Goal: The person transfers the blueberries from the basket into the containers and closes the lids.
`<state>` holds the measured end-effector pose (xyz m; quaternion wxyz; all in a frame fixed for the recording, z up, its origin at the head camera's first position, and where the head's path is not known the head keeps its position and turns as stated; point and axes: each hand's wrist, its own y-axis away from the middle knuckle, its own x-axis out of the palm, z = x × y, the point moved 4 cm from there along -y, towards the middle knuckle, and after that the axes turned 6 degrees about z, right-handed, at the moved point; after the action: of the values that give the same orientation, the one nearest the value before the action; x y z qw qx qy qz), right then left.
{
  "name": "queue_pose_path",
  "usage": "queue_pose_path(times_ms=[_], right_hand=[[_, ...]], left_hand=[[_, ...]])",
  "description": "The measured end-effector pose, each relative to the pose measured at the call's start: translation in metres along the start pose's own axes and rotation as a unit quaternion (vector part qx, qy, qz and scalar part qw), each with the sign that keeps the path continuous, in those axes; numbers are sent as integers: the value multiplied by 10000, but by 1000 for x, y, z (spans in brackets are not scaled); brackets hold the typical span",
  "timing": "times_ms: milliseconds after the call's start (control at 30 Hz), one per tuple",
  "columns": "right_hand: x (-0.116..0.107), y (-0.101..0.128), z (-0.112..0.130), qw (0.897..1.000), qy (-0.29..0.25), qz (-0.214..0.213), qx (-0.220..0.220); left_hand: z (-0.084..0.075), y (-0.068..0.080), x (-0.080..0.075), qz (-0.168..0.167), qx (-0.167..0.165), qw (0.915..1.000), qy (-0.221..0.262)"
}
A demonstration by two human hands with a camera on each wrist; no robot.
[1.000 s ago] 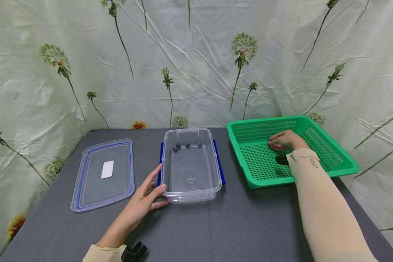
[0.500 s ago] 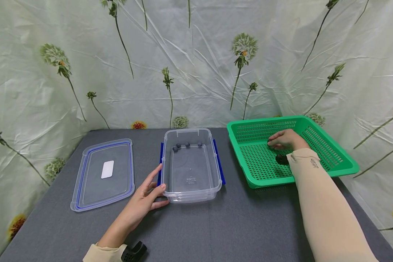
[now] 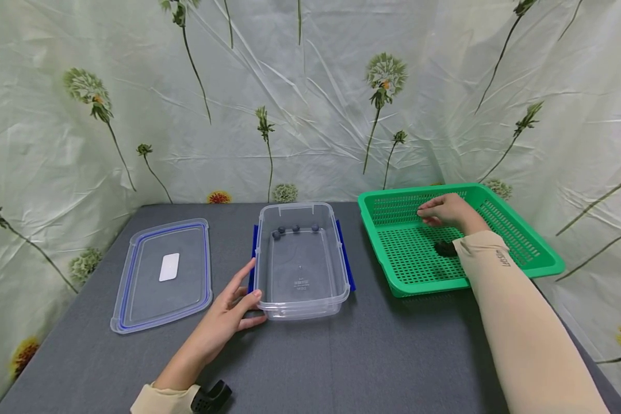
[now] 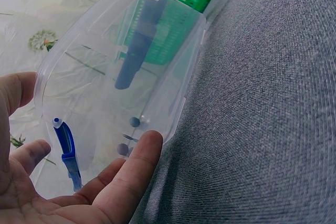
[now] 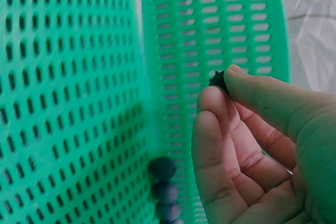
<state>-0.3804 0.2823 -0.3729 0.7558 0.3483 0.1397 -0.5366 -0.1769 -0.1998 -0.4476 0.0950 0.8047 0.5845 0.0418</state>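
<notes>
A clear plastic container (image 3: 304,310) with blue side clips holds several blueberries (image 3: 296,229) near its far end. My left hand (image 3: 220,316) touches its near left side with spread fingers, the thumb at the rim. Over the green slotted basket (image 3: 403,287), my right hand (image 3: 449,211) pinches a single blueberry (image 5: 217,79) between thumb and fingertips, its crown showing in the right wrist view. Below that hand, more blueberries (image 5: 164,191) lie in a row along the bottom edge of the basket; in the head view the hand and wrist hide them.
A clear lid (image 3: 147,287) with a blue seal and a white label lies flat left of the container. All stand on a grey cloth-covered table (image 3: 310,368). A flowered curtain (image 3: 321,115) hangs behind and at the sides.
My right hand has lifted from the basket floor and moved slightly up and left, now with a blueberry between its fingertips. The left hand and the container have stayed put.
</notes>
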Motion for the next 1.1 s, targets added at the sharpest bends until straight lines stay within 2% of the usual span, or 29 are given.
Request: queue_pose_path(times_ms=[133, 467, 667, 900, 1100], right_hand=[[4, 1, 15, 9998, -104, 16, -158], [14, 3, 51, 9982, 15, 50, -604], [23, 2, 76, 9960, -167, 84, -873], [45, 5, 110, 9923, -230, 215, -1197], [73, 4, 140, 9890, -166, 426, -1405]], left_hand=[[0, 0, -1, 0, -5, 10000, -28], [0, 0, -1, 11, 4, 10000, -43], [-1, -1, -2, 23, -15, 10000, -21], [-2, 0, -2, 30, 25, 10000, -5], [-2, 1, -2, 30, 47, 10000, -6]])
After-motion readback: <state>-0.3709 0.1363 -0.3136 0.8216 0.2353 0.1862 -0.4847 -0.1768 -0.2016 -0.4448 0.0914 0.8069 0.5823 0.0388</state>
